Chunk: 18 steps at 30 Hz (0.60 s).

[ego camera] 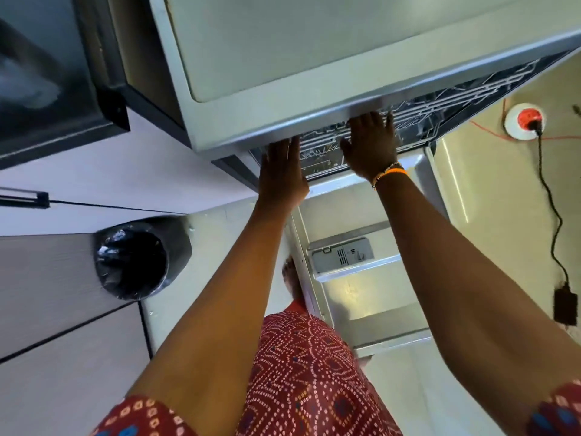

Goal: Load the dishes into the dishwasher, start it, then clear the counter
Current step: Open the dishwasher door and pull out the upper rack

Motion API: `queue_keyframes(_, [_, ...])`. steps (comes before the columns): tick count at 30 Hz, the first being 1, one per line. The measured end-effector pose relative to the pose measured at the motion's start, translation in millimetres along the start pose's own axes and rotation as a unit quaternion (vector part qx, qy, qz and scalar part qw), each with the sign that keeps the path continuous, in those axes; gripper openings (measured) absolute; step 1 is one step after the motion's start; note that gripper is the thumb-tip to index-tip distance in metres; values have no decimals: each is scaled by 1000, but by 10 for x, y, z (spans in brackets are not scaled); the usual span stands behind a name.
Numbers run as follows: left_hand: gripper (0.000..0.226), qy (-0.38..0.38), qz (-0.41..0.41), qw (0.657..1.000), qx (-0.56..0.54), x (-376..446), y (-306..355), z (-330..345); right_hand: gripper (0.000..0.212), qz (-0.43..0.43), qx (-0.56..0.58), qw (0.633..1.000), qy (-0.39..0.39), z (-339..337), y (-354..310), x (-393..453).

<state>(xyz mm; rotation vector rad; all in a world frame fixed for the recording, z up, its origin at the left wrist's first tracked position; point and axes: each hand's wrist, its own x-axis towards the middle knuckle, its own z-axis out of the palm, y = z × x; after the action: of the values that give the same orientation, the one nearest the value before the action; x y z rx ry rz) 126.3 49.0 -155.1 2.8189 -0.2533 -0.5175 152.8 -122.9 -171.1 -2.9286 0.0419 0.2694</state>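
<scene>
Head view, looking steeply down past my own arms. The dishwasher (314, 73) stands straight ahead, its grey top filling the upper middle of the frame. Its door (371, 297) is dropped open and lies flat below, between my arms, inner side up, with one detergent dispenser (341, 254) set in it.

Left hand (284, 174): fingers straight and together, reaching up under the front lip of the machine's top. The fingertips meet the lip's edge at the left end of the opening. Nothing is grasped; the hand is flat and released.

Right hand (371, 146): fingers spread and fairly straight, laid against the front of the wire rack (418, 105) just under the same lip. The fingertips are partly hidden at the edge, so I cannot tell for certain whether they hook a wire; what shows reads as an unclenched hand pressing. Beaded bracelets (390, 173), one of them orange, sit on that wrist.

The rack sits inside the tub, only its front wires showing through the opening. I can make out no dishes in that strip.

Writing: none I can read anywhere; the dispenser markings are too small.

Count: two hands, one dishwasher, one rack in view, one bin (138, 259) with a black liner on the floor to the left, one round socket (525, 121) with a black cable (553, 215) to the right, one bare foot (292, 278) beside the door's left edge.
</scene>
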Motion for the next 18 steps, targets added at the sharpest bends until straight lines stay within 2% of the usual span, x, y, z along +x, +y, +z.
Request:
queue_keyframes(3, [67,18,3,1000,-12,-27,41,19,49,1,-12,1000,4,-34,38,-70])
queue_keyframes(7, [62,-15,-6,1000,-13,-252,142,39,50,-8,-9,1000,-16,-11,150,-349])
queue_keyframes(14, [64,-74,-2,996,-46,-1247,334,453,44,-28,-33,999,-30,145,382,-1381])
queue_keyframes(18, [63,-93,-22,991,-90,-2009,574,785,28,-55,-57,995,-62,247,593,-2214])
